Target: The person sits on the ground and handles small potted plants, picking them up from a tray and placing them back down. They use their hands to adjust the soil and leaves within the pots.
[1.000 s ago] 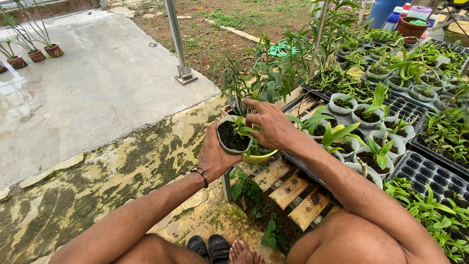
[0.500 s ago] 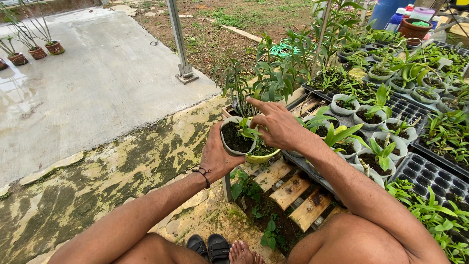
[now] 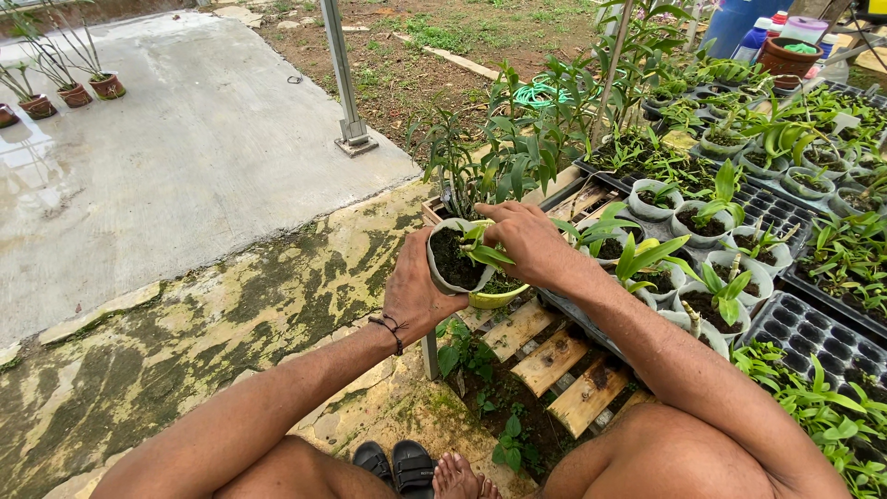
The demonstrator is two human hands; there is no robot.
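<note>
Two hands, the left [image 3: 413,294] and the right [image 3: 529,242], are on one white pot [image 3: 455,261], which holds one seedling [image 3: 482,251]. One yellow-green bowl [image 3: 497,295] sits just under that pot. Three terracotta pots [image 3: 76,95] stand far left of it. One pair of black sandals [image 3: 395,467] lies below it.

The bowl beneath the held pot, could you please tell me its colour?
The bowl is yellow-green, seen in the head view.
</note>
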